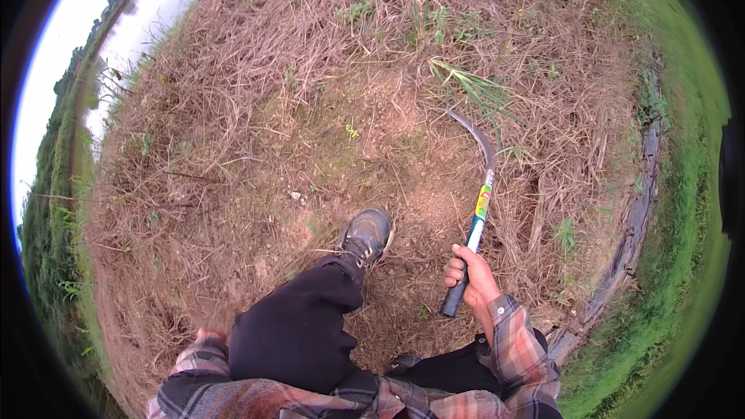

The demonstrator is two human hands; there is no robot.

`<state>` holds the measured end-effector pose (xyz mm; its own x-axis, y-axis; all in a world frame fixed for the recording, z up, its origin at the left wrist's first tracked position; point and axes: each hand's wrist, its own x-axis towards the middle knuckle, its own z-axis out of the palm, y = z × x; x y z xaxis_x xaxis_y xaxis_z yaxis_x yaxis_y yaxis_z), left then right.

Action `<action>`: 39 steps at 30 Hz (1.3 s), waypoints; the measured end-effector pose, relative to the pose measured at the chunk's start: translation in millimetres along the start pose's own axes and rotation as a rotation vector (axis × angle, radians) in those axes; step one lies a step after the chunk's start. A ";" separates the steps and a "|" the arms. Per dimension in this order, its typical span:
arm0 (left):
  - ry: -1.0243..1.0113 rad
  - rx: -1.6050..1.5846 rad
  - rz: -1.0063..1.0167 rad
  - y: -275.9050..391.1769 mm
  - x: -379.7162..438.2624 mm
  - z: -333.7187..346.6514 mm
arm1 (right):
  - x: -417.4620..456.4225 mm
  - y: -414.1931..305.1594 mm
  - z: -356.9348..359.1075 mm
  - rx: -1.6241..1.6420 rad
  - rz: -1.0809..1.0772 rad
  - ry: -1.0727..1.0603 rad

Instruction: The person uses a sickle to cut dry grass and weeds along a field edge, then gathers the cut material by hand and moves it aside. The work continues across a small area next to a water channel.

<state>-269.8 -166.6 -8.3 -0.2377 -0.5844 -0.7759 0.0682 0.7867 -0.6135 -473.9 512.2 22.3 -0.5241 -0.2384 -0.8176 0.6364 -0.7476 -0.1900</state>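
My right hand [472, 276] is closed around the lower handle of a sickle [479, 209]. Its curved metal blade reaches up and bends to the left, with the tip over bare soil. A bright label with writing wraps the upper handle, and the butt end is black. Just beyond the blade lies a tuft of green grass [474, 84] with a pale base. My left hand [211, 334] shows only in small part beside my left thigh, at the end of a plaid sleeve; its fingers are hidden.
Dry cut grass [250, 64] covers the ground around a patch of bare soil [372, 128]. My shoe [368, 235] is planted in front of me. A long grey log or plank [625, 244] edges green grass at right. Water [154, 9] lies at upper left.
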 end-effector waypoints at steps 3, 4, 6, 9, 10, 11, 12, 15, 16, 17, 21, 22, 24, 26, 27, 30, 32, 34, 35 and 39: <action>-0.078 -0.034 -0.140 -56.9 -29.3 10.7 | -3.4 -1.9 -1.3 0.017 -0.009 -0.007; -0.088 -0.044 -0.177 -70.4 -37.7 14.8 | -0.8 2.1 2.0 0.000 -0.002 -0.009; -0.065 -0.017 -0.213 -90.7 -42.8 -3.8 | -0.1 5.0 4.7 -0.030 -0.019 0.002; 0.035 0.012 -0.174 -89.2 1.7 -35.3 | 2.5 11.4 16.0 -0.027 0.008 -0.015; 0.114 0.067 -0.148 -80.0 13.3 -80.4 | -2.1 6.9 15.0 -0.017 -0.011 0.014; 0.231 0.129 -0.124 -69.3 17.3 -134.4 | -3.9 3.2 10.1 0.039 -0.025 -0.016; 0.363 0.169 -0.046 -24.6 20.9 -183.4 | -6.5 2.3 12.1 0.032 -0.035 0.007; 0.844 -0.040 0.375 121.7 -140.5 -364.9 | -26.1 0.7 15.5 0.018 -0.120 0.038; 0.976 -0.214 0.579 142.6 -173.6 -393.8 | -29.7 5.2 24.6 -0.013 -0.156 0.033; 1.077 -0.325 0.875 164.3 -193.7 -417.5 | -33.1 7.7 29.2 -0.042 -0.192 0.041; 0.759 -0.188 1.486 258.9 -288.2 -480.1 | -56.7 -2.4 32.2 -0.005 -0.303 -0.058; 0.814 -0.023 1.517 269.6 -303.4 -483.1 | -65.7 -8.0 36.4 0.015 -0.327 -0.063; 0.922 0.312 1.563 284.9 -332.8 -485.8 | -85.1 -23.9 42.6 0.052 -0.382 -0.073; 0.932 0.567 1.535 288.7 -372.5 -481.6 | -103.3 -44.8 26.1 0.121 -0.480 -0.130; 0.932 0.694 1.512 286.7 -389.0 -476.2 | -115.3 -56.5 18.1 0.154 -0.527 -0.151; 1.090 0.949 1.458 270.0 -427.5 -448.9 | -159.9 -74.4 -34.6 0.269 -0.643 -0.187; 1.163 1.042 1.373 246.4 -455.4 -426.2 | -181.8 -61.7 -74.2 0.274 -0.746 -0.029; 1.201 1.017 1.367 227.0 -474.9 -404.6 | -208.9 -32.7 -116.2 0.226 -0.833 0.240; 1.195 0.978 1.385 220.0 -484.1 -394.4 | -220.5 -11.7 -139.4 0.221 -0.847 0.370; 1.163 0.850 1.371 180.3 -530.4 -359.0 | -238.4 84.8 -216.7 0.245 -0.761 0.647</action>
<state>-479.2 356.6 345.4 -0.0145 0.8831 -0.4689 0.9991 0.0318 0.0289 -172.3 640.0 83.3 -0.2889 0.6765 -0.6775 0.0921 -0.6847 -0.7230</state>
